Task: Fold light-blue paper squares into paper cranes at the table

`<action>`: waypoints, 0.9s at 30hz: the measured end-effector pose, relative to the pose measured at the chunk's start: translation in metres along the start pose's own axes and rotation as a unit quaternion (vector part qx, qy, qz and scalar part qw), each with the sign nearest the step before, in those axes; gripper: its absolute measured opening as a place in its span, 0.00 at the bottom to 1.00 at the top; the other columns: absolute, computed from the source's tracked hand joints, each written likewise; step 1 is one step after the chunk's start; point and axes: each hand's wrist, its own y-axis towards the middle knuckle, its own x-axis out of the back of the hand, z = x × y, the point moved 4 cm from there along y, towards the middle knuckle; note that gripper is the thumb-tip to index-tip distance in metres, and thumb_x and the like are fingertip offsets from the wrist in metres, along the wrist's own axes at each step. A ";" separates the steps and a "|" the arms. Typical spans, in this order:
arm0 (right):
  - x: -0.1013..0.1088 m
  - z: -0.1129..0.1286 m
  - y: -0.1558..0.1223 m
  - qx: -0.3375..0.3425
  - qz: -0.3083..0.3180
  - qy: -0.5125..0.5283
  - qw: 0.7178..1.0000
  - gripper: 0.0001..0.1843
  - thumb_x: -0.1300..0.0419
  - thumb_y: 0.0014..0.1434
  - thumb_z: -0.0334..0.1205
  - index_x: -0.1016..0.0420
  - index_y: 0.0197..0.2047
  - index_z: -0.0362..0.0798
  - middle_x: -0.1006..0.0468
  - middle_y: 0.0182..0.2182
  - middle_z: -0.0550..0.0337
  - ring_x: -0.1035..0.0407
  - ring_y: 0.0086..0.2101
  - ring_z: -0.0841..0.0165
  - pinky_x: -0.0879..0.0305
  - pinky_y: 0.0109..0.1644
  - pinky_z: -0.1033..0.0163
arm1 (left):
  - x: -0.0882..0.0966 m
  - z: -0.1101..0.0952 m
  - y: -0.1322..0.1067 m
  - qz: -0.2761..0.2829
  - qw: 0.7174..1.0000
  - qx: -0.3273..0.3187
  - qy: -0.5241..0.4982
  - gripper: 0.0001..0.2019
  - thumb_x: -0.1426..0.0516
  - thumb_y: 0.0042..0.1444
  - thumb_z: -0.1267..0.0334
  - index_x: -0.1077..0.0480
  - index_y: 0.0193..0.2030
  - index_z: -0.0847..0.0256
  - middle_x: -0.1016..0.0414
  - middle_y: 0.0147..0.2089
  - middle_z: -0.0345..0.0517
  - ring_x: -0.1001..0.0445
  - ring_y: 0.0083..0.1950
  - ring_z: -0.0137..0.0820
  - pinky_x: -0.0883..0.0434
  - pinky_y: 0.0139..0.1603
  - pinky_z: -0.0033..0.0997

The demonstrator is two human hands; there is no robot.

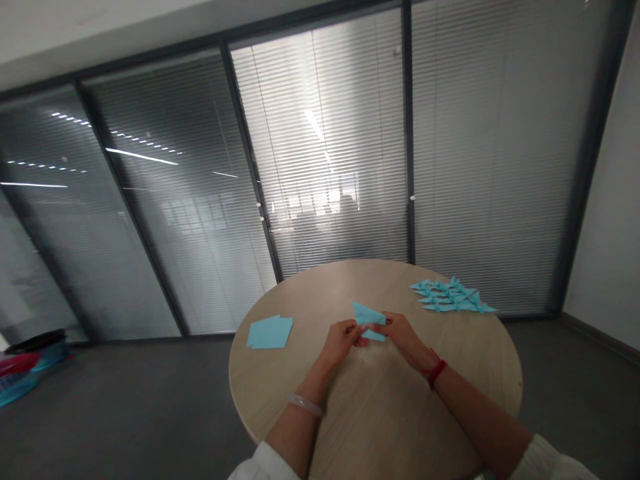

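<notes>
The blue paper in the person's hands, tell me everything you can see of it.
The blue paper is a thin, light-blue sheet, folded into an angular shape. One pointed flap rises above the fingers and another edge shows below them. The left hand and right hand hold it from both sides, over the table. Its middle is hidden, and fine creases are too small to tell.

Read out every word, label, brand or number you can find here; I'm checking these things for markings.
No text is readable: the folded blue paper between the left hand and right hand, the blue paper squares and the round wooden table show none. The red wristband and the basket are too small or blurred to tell.
</notes>
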 end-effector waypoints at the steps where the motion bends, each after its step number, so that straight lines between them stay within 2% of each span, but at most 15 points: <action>1: 0.000 0.001 0.000 -0.001 -0.004 -0.003 1.000 0.27 0.35 0.37 0.59 0.26 0.28 0.42 0.25 0.23 0.59 0.32 0.27 0.66 0.37 0.30 0.64 | -0.001 -0.001 -0.001 0.009 1.000 0.000 0.002 0.25 0.44 0.46 0.40 0.30 0.30 0.64 0.26 0.24 0.45 0.27 0.27 0.32 0.30 0.31 0.29; 9: -0.002 0.003 -0.001 0.003 0.017 0.013 1.000 0.25 0.34 0.37 0.57 0.27 0.28 0.43 0.26 0.22 0.60 0.33 0.25 0.67 0.39 0.29 0.66 | 0.003 -0.009 -0.005 -0.001 0.995 -0.035 0.088 0.23 0.50 0.53 0.42 0.34 0.23 0.62 0.30 0.19 0.41 0.32 0.21 0.27 0.35 0.27 0.25; 14: 0.002 -0.001 0.001 0.005 0.003 0.001 1.000 0.25 0.34 0.37 0.58 0.29 0.27 0.43 0.27 0.21 0.61 0.33 0.25 0.67 0.39 0.28 0.66 | 0.000 -0.008 -0.004 0.009 0.997 -0.031 0.068 0.24 0.51 0.53 0.41 0.35 0.23 0.62 0.31 0.19 0.41 0.33 0.21 0.27 0.36 0.26 0.25; 17: 0.002 -0.001 0.001 0.000 -0.007 0.003 1.000 0.25 0.34 0.38 0.58 0.28 0.27 0.43 0.27 0.21 0.61 0.32 0.25 0.66 0.38 0.29 0.65 | -0.001 -0.008 -0.005 0.015 0.997 -0.032 0.066 0.24 0.51 0.53 0.41 0.35 0.24 0.62 0.30 0.19 0.41 0.32 0.22 0.28 0.36 0.27 0.25; 23: -0.002 0.003 -0.002 0.000 0.003 0.051 0.999 0.26 0.35 0.39 0.59 0.27 0.29 0.42 0.26 0.24 0.59 0.32 0.26 0.66 0.36 0.31 0.63 | 0.004 -0.009 -0.005 0.001 0.986 -0.054 0.156 0.23 0.54 0.57 0.44 0.36 0.22 0.61 0.34 0.16 0.39 0.34 0.22 0.27 0.36 0.30 0.25; 27: 0.002 0.001 0.001 0.015 -0.025 0.057 0.998 0.26 0.37 0.42 0.60 0.26 0.30 0.43 0.24 0.27 0.57 0.30 0.30 0.64 0.33 0.36 0.60 | 0.004 -0.002 -0.004 0.014 0.987 -0.042 0.151 0.23 0.54 0.57 0.45 0.36 0.21 0.61 0.33 0.16 0.39 0.34 0.22 0.27 0.37 0.29 0.25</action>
